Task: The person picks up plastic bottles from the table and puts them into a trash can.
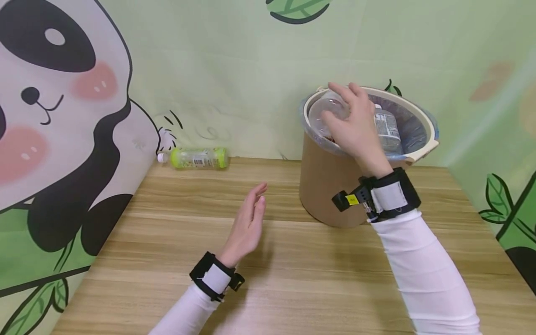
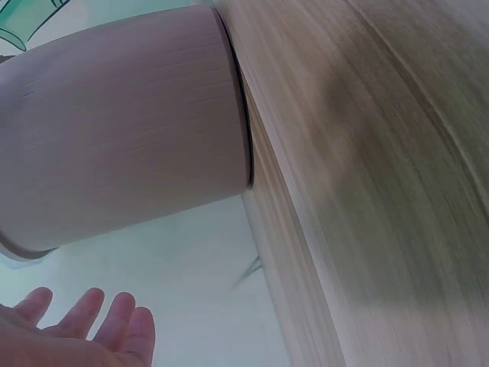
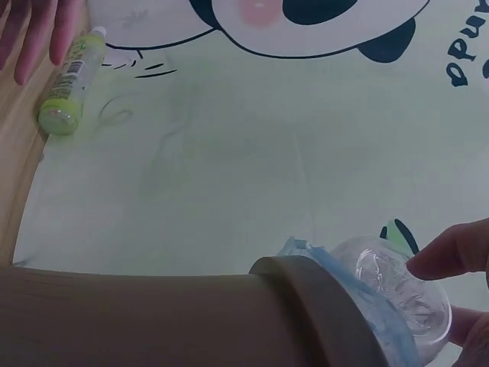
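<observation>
My right hand (image 1: 356, 121) is over the near-left rim of a brown bin (image 1: 331, 186). Its thumb and fingers pinch the round base end of a clear plastic bottle (image 3: 390, 283), which is tilted into the bin's mouth, its lower part hidden by the rim. Beside that hand, inside the bin, another clear bottle with a grey printed label (image 1: 386, 128) stands partly hidden. Low above the table, left of the bin, my left hand (image 1: 246, 225) has its fingers extended and holds nothing.
A clear bottle with green bands and a white cap (image 1: 198, 158) lies on its side at the back left of the wooden table (image 1: 167, 260), close to the panda-printed backdrop (image 1: 234, 83). A bluish bag (image 3: 359, 298) lines the bin and folds over its cream rim.
</observation>
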Action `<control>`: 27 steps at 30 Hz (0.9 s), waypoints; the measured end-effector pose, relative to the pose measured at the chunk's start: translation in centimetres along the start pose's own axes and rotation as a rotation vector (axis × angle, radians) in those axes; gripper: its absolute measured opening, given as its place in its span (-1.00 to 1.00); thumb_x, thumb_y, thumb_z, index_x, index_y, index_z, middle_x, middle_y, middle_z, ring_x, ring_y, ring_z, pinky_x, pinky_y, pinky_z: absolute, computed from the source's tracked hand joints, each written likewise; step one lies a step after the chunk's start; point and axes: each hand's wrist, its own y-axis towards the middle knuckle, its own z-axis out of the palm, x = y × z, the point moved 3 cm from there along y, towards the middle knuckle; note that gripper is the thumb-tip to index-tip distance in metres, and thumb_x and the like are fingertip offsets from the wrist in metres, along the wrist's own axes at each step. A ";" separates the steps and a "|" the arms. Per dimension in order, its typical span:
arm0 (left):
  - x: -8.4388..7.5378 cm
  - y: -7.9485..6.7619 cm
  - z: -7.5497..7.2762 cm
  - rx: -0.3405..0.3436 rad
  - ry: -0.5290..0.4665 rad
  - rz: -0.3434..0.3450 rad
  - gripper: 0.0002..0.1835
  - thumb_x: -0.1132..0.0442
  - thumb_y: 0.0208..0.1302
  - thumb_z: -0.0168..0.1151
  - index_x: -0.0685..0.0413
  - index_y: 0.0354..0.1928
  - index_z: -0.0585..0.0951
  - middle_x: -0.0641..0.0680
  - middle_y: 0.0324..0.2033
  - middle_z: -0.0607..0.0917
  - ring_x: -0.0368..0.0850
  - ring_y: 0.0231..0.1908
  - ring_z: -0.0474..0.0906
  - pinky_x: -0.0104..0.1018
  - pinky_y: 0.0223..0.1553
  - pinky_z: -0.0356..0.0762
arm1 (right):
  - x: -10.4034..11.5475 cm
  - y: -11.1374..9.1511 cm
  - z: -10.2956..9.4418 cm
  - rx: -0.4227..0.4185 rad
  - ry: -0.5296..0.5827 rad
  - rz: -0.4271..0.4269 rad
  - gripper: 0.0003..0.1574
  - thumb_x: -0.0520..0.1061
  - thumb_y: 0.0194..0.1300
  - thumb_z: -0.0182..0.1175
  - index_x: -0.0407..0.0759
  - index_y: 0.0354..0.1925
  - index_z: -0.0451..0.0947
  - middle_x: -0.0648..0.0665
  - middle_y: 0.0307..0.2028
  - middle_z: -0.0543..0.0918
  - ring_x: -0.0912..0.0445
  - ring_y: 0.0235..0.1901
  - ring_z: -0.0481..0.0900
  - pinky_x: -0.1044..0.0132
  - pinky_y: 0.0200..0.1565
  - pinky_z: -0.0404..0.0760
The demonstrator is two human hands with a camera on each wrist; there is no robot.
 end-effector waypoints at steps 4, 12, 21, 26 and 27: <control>0.0 0.0 0.0 0.018 0.013 0.006 -0.50 0.00 0.53 -0.36 0.03 0.37 0.23 0.09 0.31 0.35 0.05 0.21 0.34 0.01 0.22 0.32 | -0.3 0.0 0.1 0.002 -0.060 -0.050 -0.41 -0.08 0.22 0.06 -0.11 0.24 0.44 -0.24 0.39 0.12 -0.12 0.39 -0.13 -0.12 0.30 0.00; 0.2 -0.1 0.2 0.014 0.014 -0.003 -0.52 0.04 0.54 -0.32 0.06 0.36 0.25 0.08 0.30 0.35 0.03 0.18 0.35 0.03 0.19 0.34 | -0.6 -0.1 -0.2 -0.065 -0.119 -0.097 -0.47 -0.38 0.02 -0.01 -0.30 0.01 0.56 -0.32 0.21 0.35 -0.18 0.25 0.14 -0.05 0.24 0.08; -2.4 -0.4 -0.3 0.015 -0.006 -0.040 -0.57 0.25 0.52 -0.25 0.28 0.31 0.29 0.27 0.17 0.44 0.16 0.07 0.41 0.11 0.12 0.38 | -1.0 -0.2 -0.6 0.022 -0.180 -0.069 -0.41 -0.23 0.06 0.05 -0.30 0.12 0.52 -0.37 0.29 0.29 -0.25 0.31 0.14 -0.16 0.27 0.14; -3.5 -0.6 -0.7 0.025 0.002 -0.038 -0.58 0.25 0.52 -0.26 0.28 0.31 0.29 0.29 0.16 0.44 0.18 0.07 0.40 0.11 0.11 0.38 | -1.2 -0.4 -0.4 0.071 -0.190 -0.066 -0.38 -0.22 0.15 0.01 -0.33 0.21 0.42 -0.42 0.34 0.18 -0.28 0.34 0.04 -0.20 0.29 0.08; -3.4 -0.7 -0.7 0.028 0.003 -0.040 -0.58 0.24 0.52 -0.26 0.27 0.31 0.29 0.29 0.17 0.43 0.18 0.08 0.39 0.11 0.12 0.38 | -1.3 -0.4 -0.4 0.076 -0.202 -0.062 -0.38 -0.23 0.16 0.00 -0.33 0.23 0.41 -0.43 0.34 0.16 -0.29 0.34 0.03 -0.21 0.29 0.09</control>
